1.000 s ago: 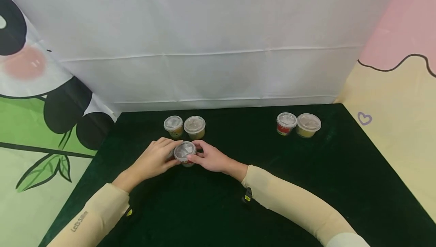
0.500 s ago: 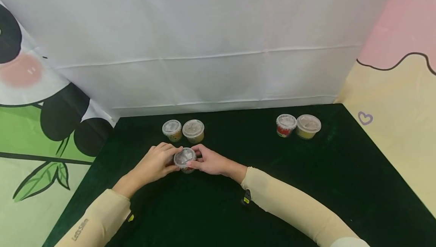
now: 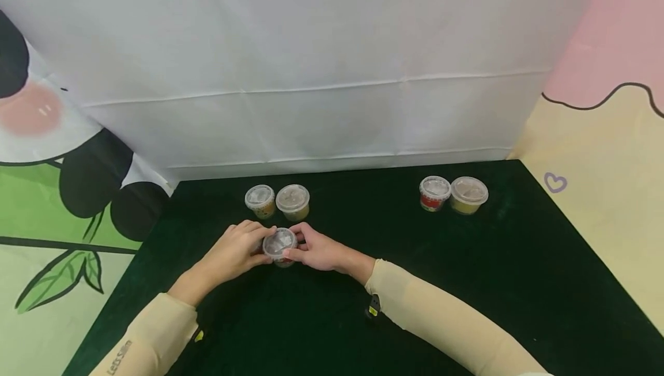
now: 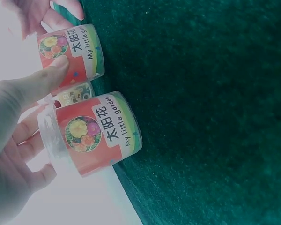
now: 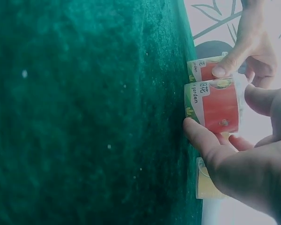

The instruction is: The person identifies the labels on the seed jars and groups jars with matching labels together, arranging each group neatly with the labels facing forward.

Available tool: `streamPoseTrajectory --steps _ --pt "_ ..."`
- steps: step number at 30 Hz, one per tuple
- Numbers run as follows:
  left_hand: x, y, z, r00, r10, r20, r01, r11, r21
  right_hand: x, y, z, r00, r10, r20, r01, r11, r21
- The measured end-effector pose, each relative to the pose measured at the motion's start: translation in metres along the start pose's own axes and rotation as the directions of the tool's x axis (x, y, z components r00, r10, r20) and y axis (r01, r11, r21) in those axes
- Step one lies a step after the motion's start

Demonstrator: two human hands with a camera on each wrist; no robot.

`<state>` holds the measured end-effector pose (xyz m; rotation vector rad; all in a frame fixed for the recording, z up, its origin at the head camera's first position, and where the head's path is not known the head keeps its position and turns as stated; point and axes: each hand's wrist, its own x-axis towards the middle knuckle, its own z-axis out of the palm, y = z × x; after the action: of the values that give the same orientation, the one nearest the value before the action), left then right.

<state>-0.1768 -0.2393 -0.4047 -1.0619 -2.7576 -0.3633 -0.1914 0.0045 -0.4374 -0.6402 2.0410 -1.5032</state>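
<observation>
In the head view my left hand (image 3: 230,255) and right hand (image 3: 319,249) meet at the left middle of the table. A clear-lidded, red-labelled plastic cup (image 3: 280,241) stands between them. My right hand grips it, thumb at the lid's edge. The left wrist view shows a second red-labelled cup (image 4: 100,133) beside it, printed "My little garden"; my left hand covers most of this one from above. My left fingers hold that second cup, while the left thumb (image 4: 51,75) overlaps the first cup (image 4: 84,51). The cups look side by side, touching or nearly so.
Behind the hands stand two lidded cups, one patterned (image 3: 260,200) and one yellowish (image 3: 293,202). At the back right, a red-labelled cup (image 3: 434,193) stands next to a wider yellow one (image 3: 468,195). A dark green cloth (image 3: 415,284) covers the table; a white sheet (image 3: 321,76) hangs behind.
The scene has shifted down slightly as the head camera tilts. The gripped cups and both hands are a little farther from the two cups behind. Both grips look the same.
</observation>
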Motion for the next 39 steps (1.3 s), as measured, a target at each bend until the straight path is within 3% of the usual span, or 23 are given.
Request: streamPoseTrajectory --steps 9,15,20,24,27,30,34,39 --pt "-0.002 -0.004 0.006 1.0 0.027 -0.011 -0.027 0.999 0.03 -0.001 0.006 0.001 1.0 0.008 -0.019 -0.006 0.995 0.098" --pt "0.0 -0.006 0.006 0.999 0.031 -0.008 -0.031 0.999 0.032 0.0 0.004 0.0 0.999 0.004 -0.035 0.0 0.995 0.104" --pt "0.008 0.002 -0.007 0.996 -0.008 0.088 0.004 0.999 0.044 0.0 0.0 -0.006 0.998 0.059 -0.034 -0.052 0.985 0.165" --pt "0.018 0.016 -0.027 0.975 -0.078 0.207 0.063 0.995 0.074 -0.005 -0.006 -0.016 0.998 0.052 -0.029 -0.046 0.984 0.169" --pt "0.028 0.027 -0.038 0.96 -0.102 0.262 0.09 0.994 0.058 -0.011 -0.009 -0.03 0.999 0.036 -0.037 -0.03 0.986 0.162" --pt "0.041 0.038 -0.043 0.955 -0.083 0.285 0.09 0.996 -0.009 -0.02 -0.008 -0.048 0.997 0.0 -0.071 0.009 0.992 0.124" --pt "0.06 0.056 -0.042 0.952 -0.014 0.305 0.06 0.988 -0.142 -0.039 -0.006 -0.083 0.986 -0.044 -0.159 0.054 0.997 0.059" --pt "0.09 0.081 -0.028 0.946 0.114 0.303 -0.022 0.956 -0.291 -0.072 -0.001 -0.144 0.95 -0.058 -0.307 0.057 0.998 -0.011"
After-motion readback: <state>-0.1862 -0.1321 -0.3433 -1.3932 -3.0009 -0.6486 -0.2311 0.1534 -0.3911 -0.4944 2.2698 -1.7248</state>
